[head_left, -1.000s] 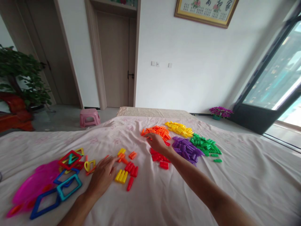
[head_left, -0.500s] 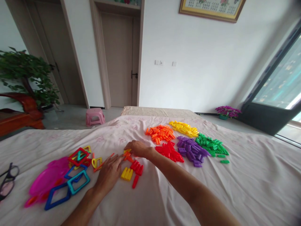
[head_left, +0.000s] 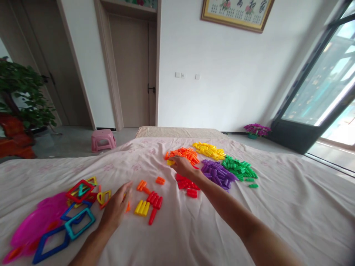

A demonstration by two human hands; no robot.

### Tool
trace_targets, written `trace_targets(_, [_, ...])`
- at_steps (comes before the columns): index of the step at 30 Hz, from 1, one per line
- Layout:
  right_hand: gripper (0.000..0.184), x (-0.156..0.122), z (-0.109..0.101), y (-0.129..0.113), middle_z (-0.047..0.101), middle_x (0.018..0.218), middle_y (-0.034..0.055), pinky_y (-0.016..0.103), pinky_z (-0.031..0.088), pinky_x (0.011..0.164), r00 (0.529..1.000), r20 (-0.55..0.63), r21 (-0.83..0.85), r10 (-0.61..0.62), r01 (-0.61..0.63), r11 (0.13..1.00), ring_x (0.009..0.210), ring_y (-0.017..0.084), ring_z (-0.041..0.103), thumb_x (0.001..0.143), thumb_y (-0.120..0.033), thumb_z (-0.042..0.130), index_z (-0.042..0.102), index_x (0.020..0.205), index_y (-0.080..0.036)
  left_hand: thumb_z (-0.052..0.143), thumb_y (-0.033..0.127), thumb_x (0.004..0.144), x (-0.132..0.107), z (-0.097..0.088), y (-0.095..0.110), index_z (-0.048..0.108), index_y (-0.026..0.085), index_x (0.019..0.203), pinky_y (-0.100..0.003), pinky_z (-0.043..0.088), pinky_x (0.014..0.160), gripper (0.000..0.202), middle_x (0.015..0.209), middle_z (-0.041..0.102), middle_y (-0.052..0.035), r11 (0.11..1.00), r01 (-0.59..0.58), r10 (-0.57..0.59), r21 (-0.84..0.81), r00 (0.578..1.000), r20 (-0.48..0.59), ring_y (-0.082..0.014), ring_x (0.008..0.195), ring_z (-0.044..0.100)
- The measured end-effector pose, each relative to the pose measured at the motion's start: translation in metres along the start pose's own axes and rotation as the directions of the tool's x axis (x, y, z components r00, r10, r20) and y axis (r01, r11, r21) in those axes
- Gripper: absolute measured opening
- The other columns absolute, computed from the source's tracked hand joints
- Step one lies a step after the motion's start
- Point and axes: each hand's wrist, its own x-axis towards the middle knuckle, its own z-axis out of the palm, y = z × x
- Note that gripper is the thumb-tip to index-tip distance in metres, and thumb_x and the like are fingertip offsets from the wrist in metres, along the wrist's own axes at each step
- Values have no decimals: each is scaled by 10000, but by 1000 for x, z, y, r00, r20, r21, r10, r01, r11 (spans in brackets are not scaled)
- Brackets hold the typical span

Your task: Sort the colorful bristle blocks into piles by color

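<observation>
The right hand [head_left: 182, 165] pinches a yellow piece [head_left: 170, 162] beside the orange pile [head_left: 184, 151]; the left hand [head_left: 118, 203], fingers together, covers part of an orange piece [head_left: 128, 207], its grip impossible to tell. Red pieces [head_left: 155, 200] lie between them on the cloth [head_left: 177, 232].

Glossy plastic orange pieces [head_left: 186, 152], creased matt cloth [head_left: 191, 229], smooth plastic stool [head_left: 103, 135]
</observation>
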Motion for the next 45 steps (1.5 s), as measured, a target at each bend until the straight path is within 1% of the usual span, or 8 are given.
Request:
trace_targets(5, [399,-7,-51,72,693,1216,114,276,457,950,903,-204,-116,377,-405,907,1117,236,641,853,-150,582,683,1237,-187,379,525,923,4,1,-13,560,188,1281,-429,487,1057,525,1294,658,-113,980,123,-136,-158,988,-73,-248,1217,613])
trace_targets(11, [516,-17,-79,109,633,1291,209,344,464,980,766,-381,-65,518,-581,812,1140,269,635,878,-96,478,539,1389,-69,420,529,887,6,2,-11,564,194,1262,-432,494,1041,524,1264,671,-118,970,145,-160,-195,985,-62,-256,1190,629])
trace_targets(16, [389,-19,-39,69,709,1199,77,268,476,955,852,-329,3,407,-431,903,1091,186,653,883,-95,487,681,1213,-166,421,535,881,7,1,-13,562,186,1264,-426,494,1033,537,1244,678,-121,963,154,-173,-222,982,-71,-255,1181,632])
trace_targets(21, [222,-32,9,-23,746,1011,46,260,502,799,991,-135,238,-5,38,970,881,171,683,916,-243,577,736,1067,-210,405,548,903,6,-2,-11,559,173,1280,-420,474,1050,554,1258,668,-136,944,166,-195,-286,978,-75,-248,1196,620])
trace_targets(29, [552,-62,37,-130,727,1017,71,336,462,840,905,163,94,-392,381,920,947,246,617,765,-583,747,699,1186,-230,415,518,910,5,-6,-7,572,160,1259,-422,478,1040,524,1264,663,-147,931,164,-204,-326,975,-92,-249,1190,621])
trace_targets(33, [358,-66,47,-136,726,947,56,331,452,811,913,168,35,-371,370,928,896,233,594,798,-411,742,717,1106,-232,435,467,895,6,-5,-9,591,163,1232,-397,505,1002,480,1239,679,-139,933,154,-198,-326,974,-106,-243,1169,636])
trace_targets(39, [330,-67,49,-126,715,1071,39,293,485,844,973,-23,280,-231,228,933,909,187,639,858,-300,673,680,1184,-254,438,401,877,6,-2,-14,573,150,1239,-377,500,1010,461,1260,672,-137,957,132,-159,-259,983,-88,-229,1178,637])
trace_targets(45, [488,-55,28,-74,659,1143,62,280,524,780,984,-175,377,44,26,926,825,150,647,786,-216,721,637,1266,-236,437,375,900,-5,-10,8,657,171,1171,-466,420,1015,404,1168,697,-121,898,-57,93,436,994,-62,-306,1103,613])
